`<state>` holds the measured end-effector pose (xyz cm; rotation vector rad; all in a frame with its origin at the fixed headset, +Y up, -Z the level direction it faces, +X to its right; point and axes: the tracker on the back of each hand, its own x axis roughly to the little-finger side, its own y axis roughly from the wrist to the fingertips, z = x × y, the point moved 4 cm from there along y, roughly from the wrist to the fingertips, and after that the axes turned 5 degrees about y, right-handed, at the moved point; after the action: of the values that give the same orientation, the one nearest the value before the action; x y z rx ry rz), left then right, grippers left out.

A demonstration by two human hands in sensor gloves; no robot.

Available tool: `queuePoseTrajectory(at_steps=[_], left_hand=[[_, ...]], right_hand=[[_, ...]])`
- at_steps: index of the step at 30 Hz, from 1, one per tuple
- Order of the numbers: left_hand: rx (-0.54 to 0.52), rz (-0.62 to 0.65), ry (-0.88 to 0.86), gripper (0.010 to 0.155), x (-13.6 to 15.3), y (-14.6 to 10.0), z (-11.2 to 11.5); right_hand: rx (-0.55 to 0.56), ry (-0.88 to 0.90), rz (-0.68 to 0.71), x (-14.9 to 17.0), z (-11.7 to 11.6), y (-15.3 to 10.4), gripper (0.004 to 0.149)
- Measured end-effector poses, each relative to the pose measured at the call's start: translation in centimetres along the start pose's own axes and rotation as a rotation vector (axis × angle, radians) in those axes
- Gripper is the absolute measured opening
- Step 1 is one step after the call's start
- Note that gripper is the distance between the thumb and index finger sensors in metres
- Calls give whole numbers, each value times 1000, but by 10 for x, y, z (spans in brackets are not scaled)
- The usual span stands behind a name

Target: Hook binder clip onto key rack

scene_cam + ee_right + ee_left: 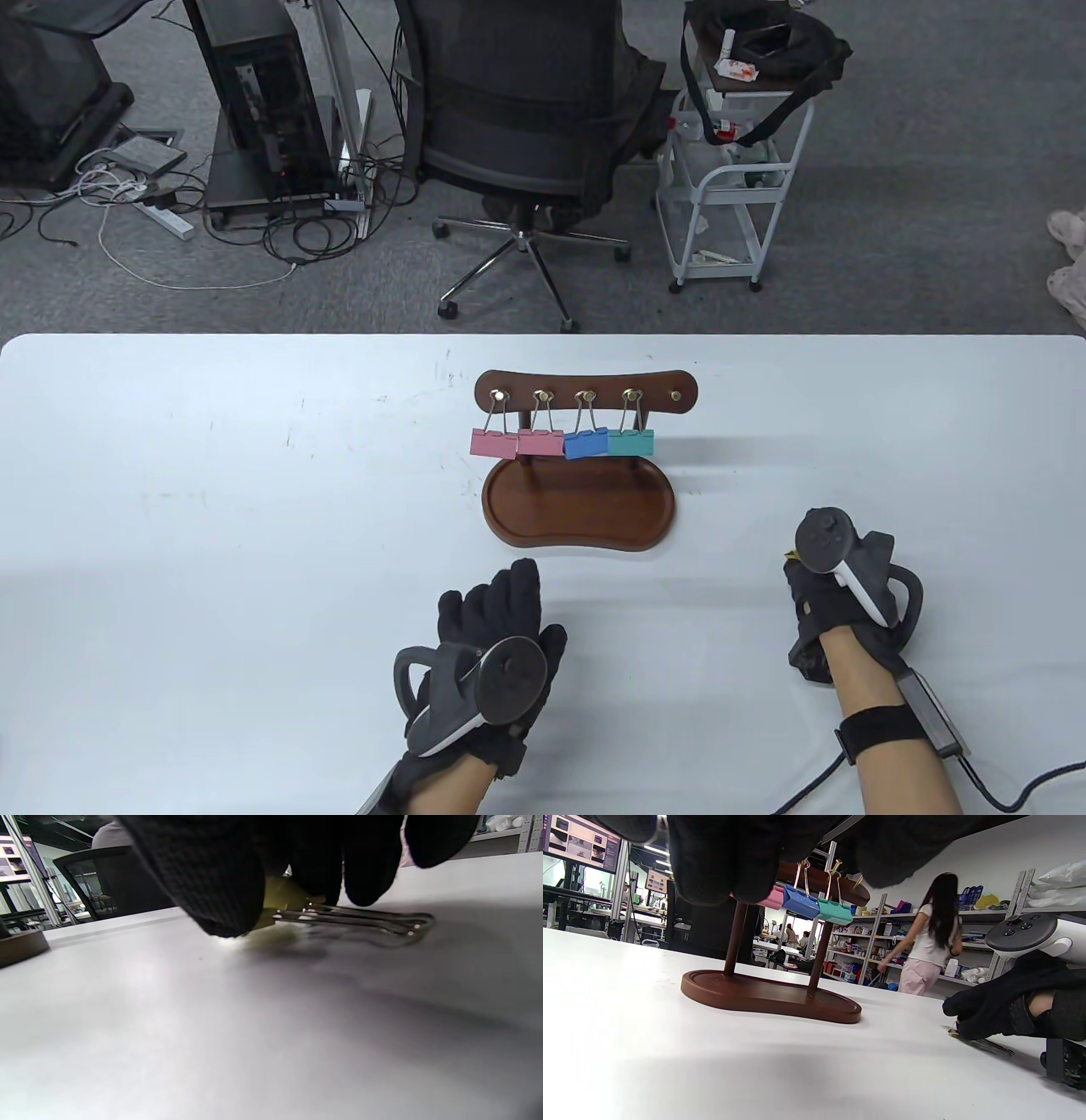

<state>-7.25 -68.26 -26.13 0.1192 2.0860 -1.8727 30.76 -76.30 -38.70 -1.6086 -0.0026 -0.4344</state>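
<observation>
right hand (836, 594): fingers closed round yellow binder clip (288, 899) lying flat on worktop (212, 509), wire loops pointing sideways | key rack (585, 392): up-left, spare hook at right end | left hand (492, 654): empty, fingers spread

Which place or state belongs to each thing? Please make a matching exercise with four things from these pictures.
Things:
1. teal binder clip
2. yellow binder clip
3. rightmost hook
4. left hand

Places or states:
A. bare, with nothing hanging on it
B. on the table in front of the key rack, touching no clip
C. lying on the table under the fingers of the right hand
D. hanging on the fourth hook from the left

Pairs: 1-D, 2-C, 3-A, 4-B
</observation>
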Motion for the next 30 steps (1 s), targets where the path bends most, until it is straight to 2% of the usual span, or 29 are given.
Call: queuePoseTrajectory(at_steps=[6,13,22,30], left_hand=[[2,3,3,78,-1,0,0],[8,15,1,79,-3,1,2],[16,100,-25,79,-11,0,4],[-24,207,-41,76,-22,-2,2]], right_hand=[[17,-5,98,-15,10,-14,80],[52,-4,285,-50,31,-48,81],[57,20,585,-104,47,-118,83],[82,78,751,-133,58,-176,84]])
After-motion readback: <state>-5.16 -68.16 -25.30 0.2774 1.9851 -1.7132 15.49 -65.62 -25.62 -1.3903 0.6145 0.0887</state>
